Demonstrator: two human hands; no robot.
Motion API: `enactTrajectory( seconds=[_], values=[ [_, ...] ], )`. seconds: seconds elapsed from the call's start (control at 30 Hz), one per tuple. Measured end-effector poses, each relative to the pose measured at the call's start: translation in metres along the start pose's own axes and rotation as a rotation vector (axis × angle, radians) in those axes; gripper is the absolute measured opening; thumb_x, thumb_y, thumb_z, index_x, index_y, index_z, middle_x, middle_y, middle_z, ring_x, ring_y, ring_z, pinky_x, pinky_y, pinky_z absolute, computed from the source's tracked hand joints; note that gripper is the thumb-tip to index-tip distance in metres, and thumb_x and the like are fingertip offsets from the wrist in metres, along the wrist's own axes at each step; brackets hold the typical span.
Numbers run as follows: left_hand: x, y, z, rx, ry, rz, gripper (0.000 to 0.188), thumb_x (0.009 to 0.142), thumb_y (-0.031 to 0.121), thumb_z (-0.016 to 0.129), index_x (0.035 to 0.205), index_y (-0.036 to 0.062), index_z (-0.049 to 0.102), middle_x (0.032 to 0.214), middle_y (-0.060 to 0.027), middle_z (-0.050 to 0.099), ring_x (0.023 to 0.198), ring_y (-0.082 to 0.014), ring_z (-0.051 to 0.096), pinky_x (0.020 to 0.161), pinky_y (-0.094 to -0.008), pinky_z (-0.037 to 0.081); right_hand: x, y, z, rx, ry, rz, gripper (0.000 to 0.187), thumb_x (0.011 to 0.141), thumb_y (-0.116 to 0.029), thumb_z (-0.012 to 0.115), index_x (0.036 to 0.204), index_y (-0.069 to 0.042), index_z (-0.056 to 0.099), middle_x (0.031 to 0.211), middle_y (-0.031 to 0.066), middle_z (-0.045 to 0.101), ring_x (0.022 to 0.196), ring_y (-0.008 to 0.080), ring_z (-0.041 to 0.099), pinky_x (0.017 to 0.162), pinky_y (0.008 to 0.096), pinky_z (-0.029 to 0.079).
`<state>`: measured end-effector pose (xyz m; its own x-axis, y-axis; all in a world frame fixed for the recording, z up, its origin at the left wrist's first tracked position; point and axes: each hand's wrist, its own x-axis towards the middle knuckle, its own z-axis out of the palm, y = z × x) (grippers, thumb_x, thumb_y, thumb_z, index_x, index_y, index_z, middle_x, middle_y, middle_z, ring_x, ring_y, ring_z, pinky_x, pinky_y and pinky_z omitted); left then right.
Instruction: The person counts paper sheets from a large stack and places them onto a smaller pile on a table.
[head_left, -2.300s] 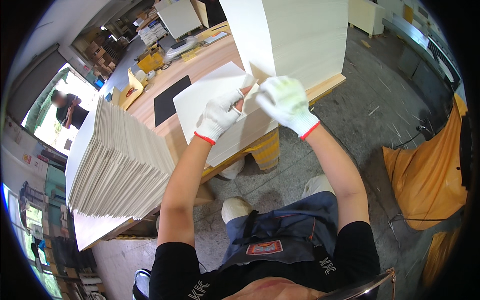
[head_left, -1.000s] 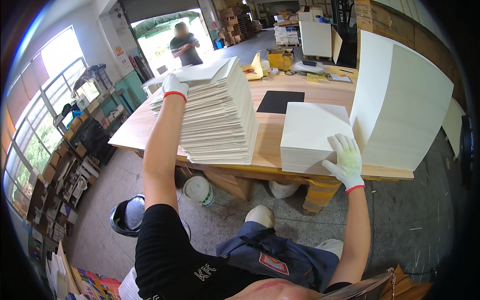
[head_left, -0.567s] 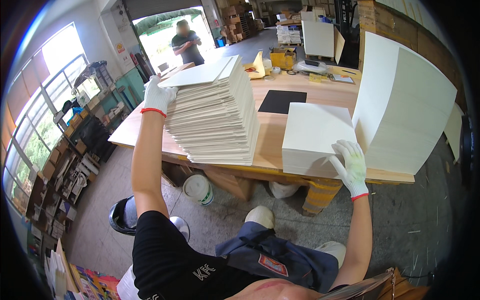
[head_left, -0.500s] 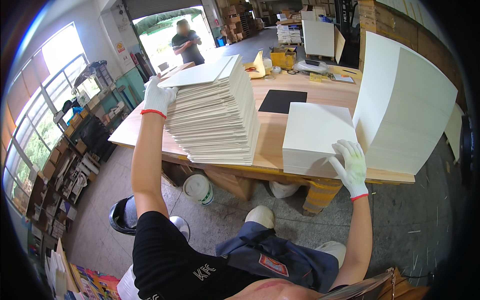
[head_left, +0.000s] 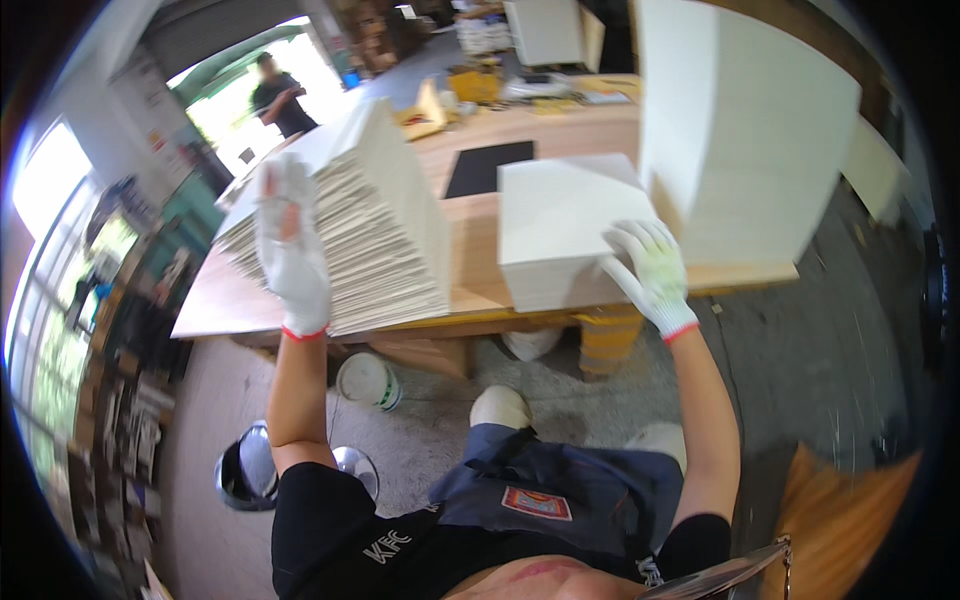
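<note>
My left hand (head_left: 293, 245), in a white knitted glove with a red cuff, is raised at the left side of a tall stack of white boards (head_left: 390, 235). Its fingers point up and hold nothing; motion blurs them a little. With fingers spread, my gloved right hand (head_left: 650, 272) rests at the near right corner of a lower, neat stack of white sheets (head_left: 565, 205). A dark flat sheet (head_left: 490, 168) lies on the wooden table (head_left: 475, 240) between the two stacks.
A high pile of large white sheets (head_left: 740, 140) stands at the table's right. Toward the back are a yellow box (head_left: 474, 84) and other items. A white bucket (head_left: 367, 382) and a stool (head_left: 248, 468) stand on the floor. Another person (head_left: 283, 95) is near the doorway.
My left hand has come off the top edge of the tall stack and moved nearer to me. The right hand stays at the lower stack's corner. The whole view has shifted.
</note>
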<state>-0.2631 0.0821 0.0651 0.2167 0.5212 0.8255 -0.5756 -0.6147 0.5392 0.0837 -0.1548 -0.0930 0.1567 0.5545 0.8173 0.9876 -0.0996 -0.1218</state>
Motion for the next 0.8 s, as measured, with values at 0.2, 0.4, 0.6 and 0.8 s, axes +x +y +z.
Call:
enactTrajectory(
  seconds=[0.2, 0.4, 0.6, 0.8],
  values=[
    [-0.041, -0.104, 0.159, 0.631, -0.923, -0.154, 0.039, 0.095, 0.000, 0.058, 0.131, 0.0117, 0.066, 0.130, -0.0103, 0.065, 0.123, -0.0297, 0.059, 0.110, -0.0381, 0.044, 0.021, 0.015, -0.029, -0.092, -0.308, 0.876, 0.045, 0.090, -0.054, 0.064, 0.099, -0.009, 0.066, 0.101, 0.0125, 0.071, 0.094, 0.0350, 0.068, 0.083, 0.0459, 0.051],
    [-0.046, -0.186, 0.232, 0.503, -1.119, -0.372, 0.022, 0.094, 0.011, 0.065, 0.114, 0.0057, 0.071, 0.121, -0.0126, 0.069, 0.107, -0.0261, 0.065, 0.096, -0.0356, 0.048, 0.016, 0.033, -0.035, -0.315, -0.380, 0.530, 0.044, 0.094, -0.055, 0.056, 0.093, -0.013, 0.068, 0.086, 0.0119, 0.072, 0.084, 0.0310, 0.070, 0.071, 0.0448, 0.054],
    [-0.052, -0.204, 0.239, 0.521, -1.119, -0.358, 0.022, 0.092, 0.012, 0.067, 0.112, 0.0019, 0.069, 0.114, -0.0132, 0.071, 0.107, -0.0241, 0.065, 0.095, -0.0337, 0.049, 0.040, 0.044, -0.035, -0.328, -0.307, 0.250, 0.041, 0.100, -0.049, 0.052, 0.086, -0.012, 0.057, 0.080, 0.0120, 0.066, 0.079, 0.0358, 0.066, 0.067, 0.0456, 0.053],
    [-0.053, -0.199, 0.239, 0.311, -1.105, -0.439, 0.028, 0.091, 0.005, 0.062, 0.119, 0.0014, 0.068, 0.128, -0.0138, 0.068, 0.120, -0.0235, 0.064, 0.099, -0.0358, 0.050, 0.038, 0.039, -0.006, 0.131, -0.102, 0.773, 0.055, 0.101, -0.060, 0.042, 0.102, -0.010, 0.064, 0.098, 0.0189, 0.070, 0.096, 0.0389, 0.065, 0.083, 0.0453, 0.049]
  ],
)
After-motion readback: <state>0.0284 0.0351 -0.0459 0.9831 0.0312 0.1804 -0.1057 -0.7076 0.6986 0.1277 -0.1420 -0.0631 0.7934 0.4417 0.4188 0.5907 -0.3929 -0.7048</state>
